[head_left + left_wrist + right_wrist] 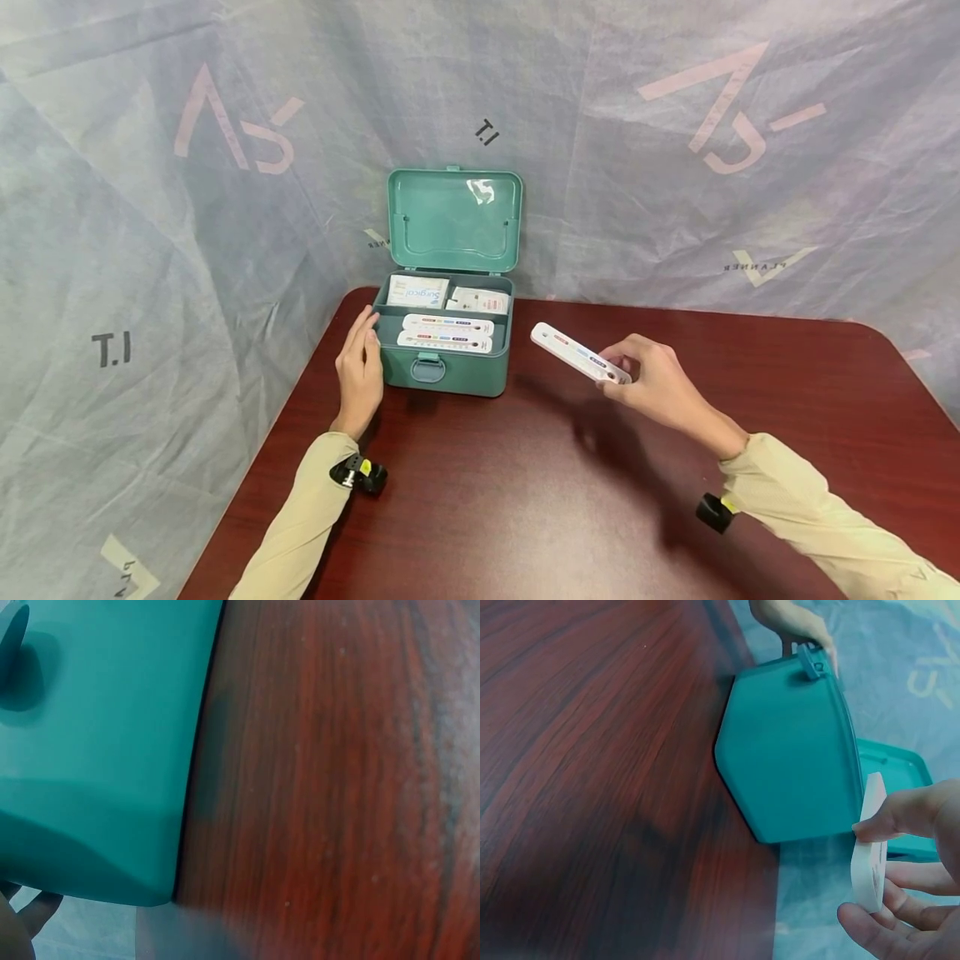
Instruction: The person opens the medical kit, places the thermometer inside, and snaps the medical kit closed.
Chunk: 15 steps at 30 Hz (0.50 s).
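A green box stands on the table with its lid raised. Against the box's left side rests my left hand, its fingers fairly straight. My right hand pinches one end of a white wall thermometer with coloured labels, held above the table to the right of the box. In the right wrist view, thumb and fingers grip this thermometer edge-on. Two similar thermometers, an upper one and a lower one, lie side by side in the box's front compartment.
The box's rear compartments hold a packet marked Surgical and another white packet. A latch is on the box front. Behind the dark red wooden table hangs a grey printed cloth.
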{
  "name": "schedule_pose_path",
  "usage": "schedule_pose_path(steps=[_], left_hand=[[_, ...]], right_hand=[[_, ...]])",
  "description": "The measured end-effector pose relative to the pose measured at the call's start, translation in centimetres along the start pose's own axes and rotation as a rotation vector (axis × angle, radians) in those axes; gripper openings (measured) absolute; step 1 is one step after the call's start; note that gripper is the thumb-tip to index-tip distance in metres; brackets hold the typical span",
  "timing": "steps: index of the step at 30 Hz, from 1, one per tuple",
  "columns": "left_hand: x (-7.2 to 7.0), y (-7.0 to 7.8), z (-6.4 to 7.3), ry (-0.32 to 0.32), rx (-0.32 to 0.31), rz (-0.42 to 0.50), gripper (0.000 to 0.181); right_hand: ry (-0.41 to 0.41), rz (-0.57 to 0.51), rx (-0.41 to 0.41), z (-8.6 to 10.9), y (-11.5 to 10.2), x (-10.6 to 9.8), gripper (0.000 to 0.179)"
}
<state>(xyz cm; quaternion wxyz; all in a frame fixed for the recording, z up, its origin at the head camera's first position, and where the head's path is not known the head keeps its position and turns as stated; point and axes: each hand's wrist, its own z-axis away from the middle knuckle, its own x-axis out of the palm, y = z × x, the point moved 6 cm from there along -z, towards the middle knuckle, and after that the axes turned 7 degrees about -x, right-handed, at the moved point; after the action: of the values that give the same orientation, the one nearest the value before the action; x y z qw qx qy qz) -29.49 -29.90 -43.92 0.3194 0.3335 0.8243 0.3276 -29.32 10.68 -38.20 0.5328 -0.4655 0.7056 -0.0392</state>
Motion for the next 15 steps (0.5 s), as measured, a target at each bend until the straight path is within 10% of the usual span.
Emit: schedule_pose_path(steps=[15], left_hand=[[0.0, -0.1, 0.0, -0.01, -0.019, -0.006, 0.034]], right_hand=[[-0.064, -0.032, -0.009, -1.7, -1.5, 1.4, 0.027]])
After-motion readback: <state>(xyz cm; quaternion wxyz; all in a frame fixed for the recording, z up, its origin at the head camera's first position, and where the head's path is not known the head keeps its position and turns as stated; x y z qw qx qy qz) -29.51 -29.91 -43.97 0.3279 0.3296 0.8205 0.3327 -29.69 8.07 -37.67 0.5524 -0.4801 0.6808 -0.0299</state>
